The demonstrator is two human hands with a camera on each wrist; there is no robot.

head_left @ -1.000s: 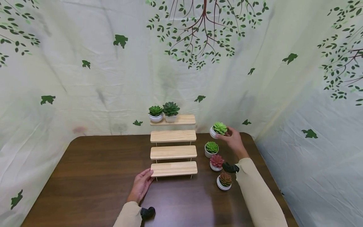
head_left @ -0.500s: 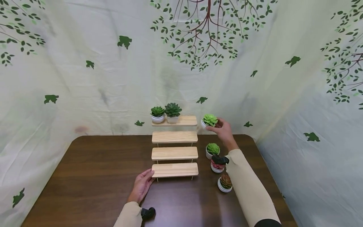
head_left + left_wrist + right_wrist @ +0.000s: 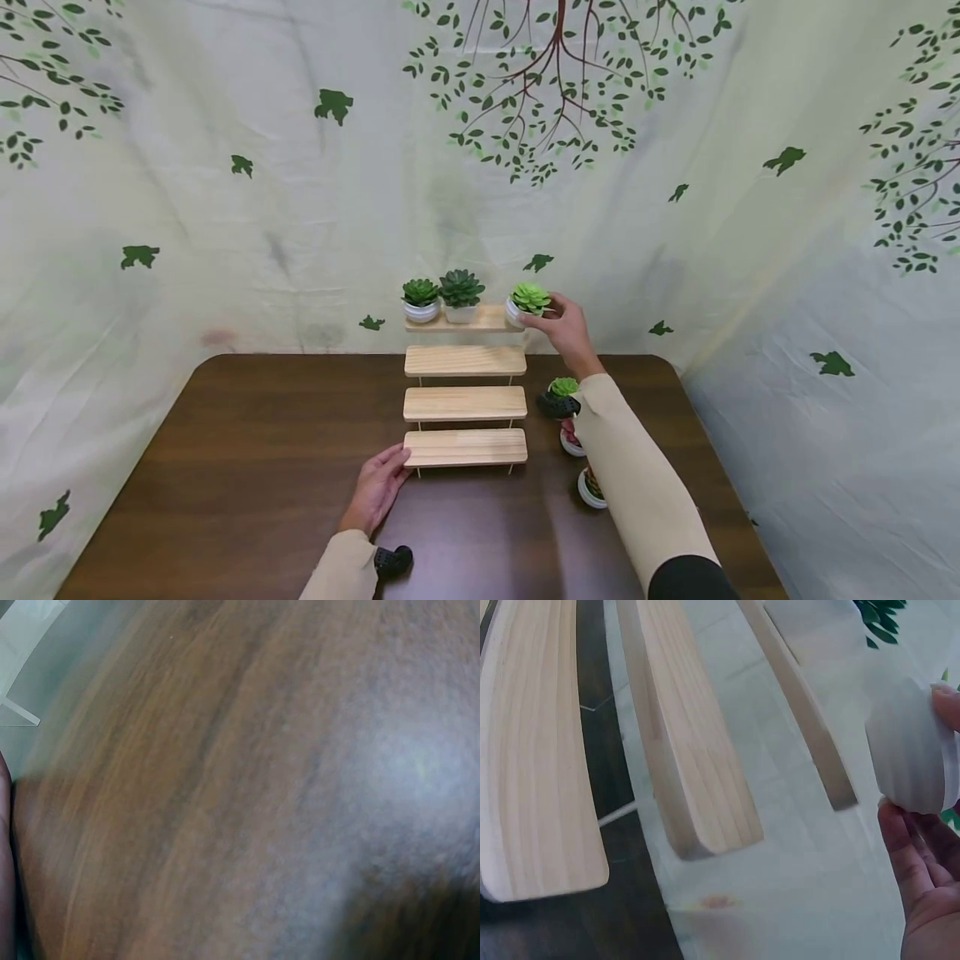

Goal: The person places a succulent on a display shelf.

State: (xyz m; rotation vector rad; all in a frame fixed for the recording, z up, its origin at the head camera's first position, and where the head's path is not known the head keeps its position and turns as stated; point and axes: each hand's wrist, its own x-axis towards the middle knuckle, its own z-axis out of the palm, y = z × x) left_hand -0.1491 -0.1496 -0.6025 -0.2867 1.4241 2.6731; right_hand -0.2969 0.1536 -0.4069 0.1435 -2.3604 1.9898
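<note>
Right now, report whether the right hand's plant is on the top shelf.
Off: the right wrist view shows a gap between its pot and top shelf.

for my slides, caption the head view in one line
Right hand holds a bright-green potted succulent by the top shelf; left hand grips the bottom shelf.

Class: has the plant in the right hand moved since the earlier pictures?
Yes: in the head view, the held plant moved left, towards the top shelf.
</note>
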